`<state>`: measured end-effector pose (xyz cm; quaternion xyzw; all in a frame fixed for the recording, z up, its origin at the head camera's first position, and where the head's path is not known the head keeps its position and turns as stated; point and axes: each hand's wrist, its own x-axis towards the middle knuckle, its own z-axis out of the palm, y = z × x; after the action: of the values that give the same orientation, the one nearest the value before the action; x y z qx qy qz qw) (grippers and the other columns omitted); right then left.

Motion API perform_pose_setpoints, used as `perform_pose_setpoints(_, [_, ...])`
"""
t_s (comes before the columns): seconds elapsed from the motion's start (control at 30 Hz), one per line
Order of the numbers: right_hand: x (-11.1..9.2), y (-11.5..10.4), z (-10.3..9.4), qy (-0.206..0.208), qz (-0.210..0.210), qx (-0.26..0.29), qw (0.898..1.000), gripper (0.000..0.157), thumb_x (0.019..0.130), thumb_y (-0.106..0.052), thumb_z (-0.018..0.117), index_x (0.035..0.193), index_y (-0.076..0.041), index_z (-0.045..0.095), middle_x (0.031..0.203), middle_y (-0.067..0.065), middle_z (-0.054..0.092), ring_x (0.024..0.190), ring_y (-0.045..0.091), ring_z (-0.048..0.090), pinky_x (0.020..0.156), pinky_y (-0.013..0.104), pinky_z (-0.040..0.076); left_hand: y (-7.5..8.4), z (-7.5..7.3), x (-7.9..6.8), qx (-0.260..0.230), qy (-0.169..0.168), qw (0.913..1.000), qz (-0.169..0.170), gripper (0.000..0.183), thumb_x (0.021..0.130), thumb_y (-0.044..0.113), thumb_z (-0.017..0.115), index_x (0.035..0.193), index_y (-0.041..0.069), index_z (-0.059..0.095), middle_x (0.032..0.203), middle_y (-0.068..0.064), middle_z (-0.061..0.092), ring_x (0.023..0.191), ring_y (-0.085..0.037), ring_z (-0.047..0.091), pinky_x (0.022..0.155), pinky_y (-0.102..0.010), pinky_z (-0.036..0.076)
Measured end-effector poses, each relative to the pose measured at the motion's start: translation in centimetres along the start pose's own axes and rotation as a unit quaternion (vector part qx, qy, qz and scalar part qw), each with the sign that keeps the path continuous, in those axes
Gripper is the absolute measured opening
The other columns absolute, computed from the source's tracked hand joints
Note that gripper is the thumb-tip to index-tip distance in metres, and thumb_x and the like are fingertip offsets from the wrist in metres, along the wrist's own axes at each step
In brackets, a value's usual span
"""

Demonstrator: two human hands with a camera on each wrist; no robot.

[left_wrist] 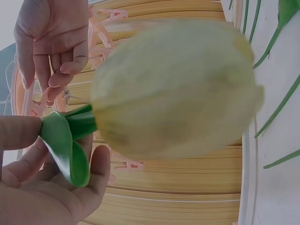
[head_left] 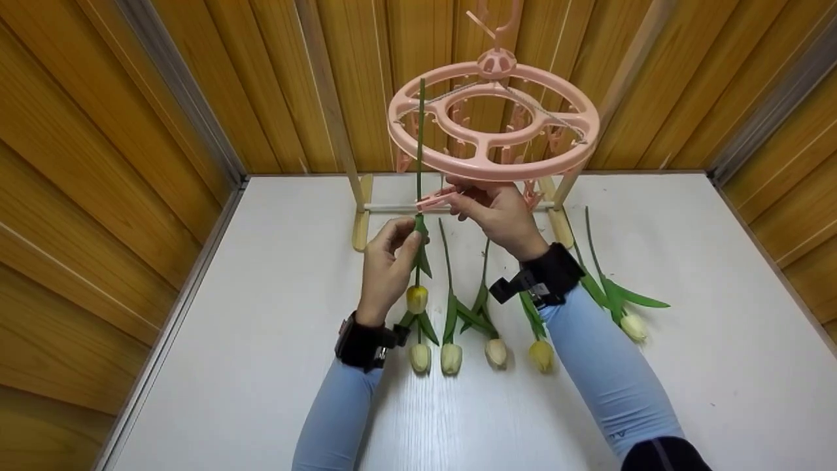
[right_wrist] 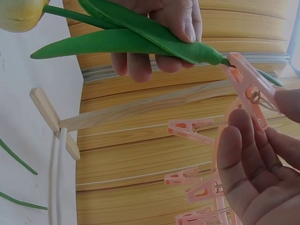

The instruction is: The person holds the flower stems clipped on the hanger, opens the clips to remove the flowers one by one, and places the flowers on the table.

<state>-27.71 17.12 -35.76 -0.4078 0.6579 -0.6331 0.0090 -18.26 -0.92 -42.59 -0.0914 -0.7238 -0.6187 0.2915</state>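
My left hand (head_left: 387, 267) pinches an artificial tulip (head_left: 417, 299) where its green leaves join the stem. The yellowish bloom hangs downward, and the bare stem (head_left: 420, 137) rises past the rim of a pink round clip hanger (head_left: 487, 171). With thumb and fingers my right hand (head_left: 502, 219) grips a pink clothespin (right_wrist: 243, 84) below the ring. In the right wrist view the clothespin's tips meet the stem just beyond the leaves (right_wrist: 126, 40). The pale bloom (left_wrist: 173, 89) looms large and blurred in the left wrist view.
Several tulips (head_left: 451, 358) lie on the white table (head_left: 216, 392), blooms toward me; one tulip (head_left: 633, 327) lies apart at right. A wooden stand with posts (head_left: 330, 98) and feet (head_left: 361, 229) stands behind. Other clothespins (right_wrist: 187, 129) hang from the ring. Wood-look panels surround the table.
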Motion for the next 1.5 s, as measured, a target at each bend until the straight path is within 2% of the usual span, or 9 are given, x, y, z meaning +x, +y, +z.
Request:
perform_pose_setpoints(0.17, [0.05,0.3,0.02,0.004,0.0,-0.015,1.0,0.03,0.098,0.004,0.064,0.125,0.016,0.064,0.107,0.016,0.074,0.08,0.013,0.067,0.072,0.027,0.055,-0.22,0.06,-0.08,0.0,-0.007,1.0,-0.003,0.021,0.104,0.004,0.058,0.12,-0.006,0.066,0.104,-0.018,0.069,0.095,-0.027,0.068,0.083,-0.029,0.053])
perform_pose_setpoints(0.37, [0.14,0.38,-0.03,0.009,0.004,-0.026,1.0,0.025,0.097,0.004,0.066,0.119,0.015,0.067,0.101,0.012,0.074,0.078,0.014,0.067,0.071,0.029,0.056,-0.5,0.23,-0.01,0.0,-0.011,0.9999,0.0,0.021,0.102,0.006,0.062,0.118,-0.007,0.066,0.102,-0.018,0.069,0.091,-0.027,0.07,0.081,-0.028,0.055])
perform_pose_setpoints(0.57, [0.09,0.31,-0.09,0.001,0.013,-0.03,0.999,0.02,0.097,0.002,0.067,0.114,0.012,0.069,0.096,0.009,0.073,0.074,0.013,0.064,0.069,0.026,0.053,-0.53,0.26,-0.08,0.015,-0.011,0.9998,0.013,0.021,0.1,0.007,0.067,0.117,-0.005,0.068,0.103,-0.016,0.068,0.087,-0.026,0.071,0.076,-0.027,0.055])
perform_pose_setpoints(0.8, [0.18,0.45,-0.12,-0.013,-0.002,-0.018,1.0,0.015,0.097,0.005,0.065,0.109,0.013,0.07,0.1,0.02,0.075,0.07,0.012,0.06,0.066,0.025,0.049,-0.65,0.23,-0.11,0.011,-0.01,0.9998,0.015,0.02,0.101,0.008,0.066,0.115,-0.006,0.068,0.101,-0.017,0.068,0.085,-0.028,0.071,0.079,-0.027,0.055])
perform_pose_setpoints(0.97, [0.21,0.54,-0.19,-0.023,-0.022,-0.02,0.999,0.013,0.097,0.006,0.064,0.107,0.012,0.07,0.097,0.023,0.074,0.069,0.013,0.057,0.067,0.025,0.048,-0.48,0.18,-0.15,0.005,-0.011,0.9999,0.01,0.019,0.101,0.006,0.065,0.115,-0.007,0.067,0.1,-0.017,0.067,0.085,-0.029,0.071,0.078,-0.026,0.054])
perform_pose_setpoints(1.23, [0.46,0.46,-0.33,-0.033,-0.036,-0.026,0.998,0.011,0.098,0.007,0.063,0.103,0.01,0.072,0.084,0.006,0.073,0.066,0.018,0.052,0.065,0.025,0.044,-0.33,0.07,-0.17,-0.003,-0.011,0.9999,0.002,0.019,0.102,0.004,0.063,0.116,-0.007,0.067,0.102,-0.019,0.066,0.085,-0.031,0.071,0.076,-0.026,0.055])
perform_pose_setpoints(1.43, [0.56,0.35,-0.3,-0.034,-0.041,-0.032,0.998,0.011,0.097,0.009,0.062,0.102,0.012,0.072,0.086,0.021,0.072,0.065,0.019,0.05,0.064,0.025,0.042,-0.24,-0.07,-0.14,-0.011,-0.009,0.9999,-0.001,0.02,0.102,0.002,0.062,0.117,-0.011,0.066,0.101,-0.021,0.066,0.086,-0.041,0.07,0.076,-0.025,0.055])
perform_pose_setpoints(1.5, [0.5,0.3,-0.31,-0.034,-0.035,-0.034,0.998,0.012,0.098,0.009,0.062,0.103,0.011,0.072,0.086,0.022,0.071,0.066,0.018,0.051,0.065,0.025,0.042,-0.27,-0.09,-0.12,-0.012,-0.008,0.9999,-0.002,0.021,0.102,0.002,0.062,0.117,-0.011,0.066,0.102,-0.021,0.066,0.085,-0.041,0.07,0.075,-0.025,0.055])
